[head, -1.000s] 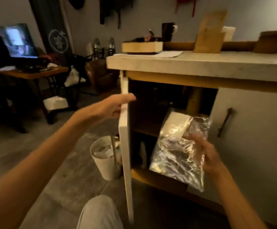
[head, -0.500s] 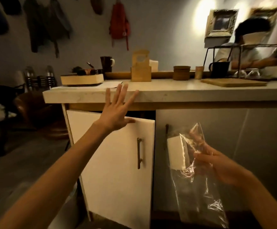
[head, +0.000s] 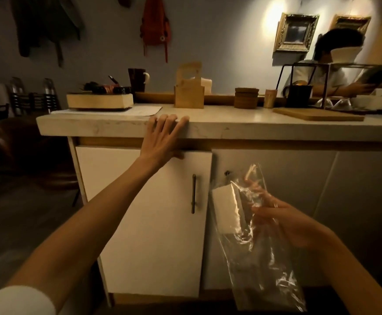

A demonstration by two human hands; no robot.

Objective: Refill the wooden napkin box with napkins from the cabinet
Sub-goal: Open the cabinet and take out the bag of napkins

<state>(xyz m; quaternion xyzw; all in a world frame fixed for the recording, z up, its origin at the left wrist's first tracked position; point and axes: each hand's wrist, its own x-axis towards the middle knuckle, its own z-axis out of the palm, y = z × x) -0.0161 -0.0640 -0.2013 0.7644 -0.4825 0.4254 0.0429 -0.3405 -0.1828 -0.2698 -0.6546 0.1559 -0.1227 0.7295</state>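
Dim room, pale stone counter (head: 242, 126) above white cabinet doors.
Left hand (head: 160, 139) spread flat on the counter edge; right hand (head: 283, 221) clamped on a clear plastic napkin bag (head: 253, 242); light wooden napkin box (head: 189, 92) beyond the left hand.

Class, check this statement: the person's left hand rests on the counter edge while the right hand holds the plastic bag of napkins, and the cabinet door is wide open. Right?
Not quite. The head view shows the cabinet door closed or nearly so, not wide open. The left hand does rest on the counter edge, and the right hand holds the plastic bag of napkins.
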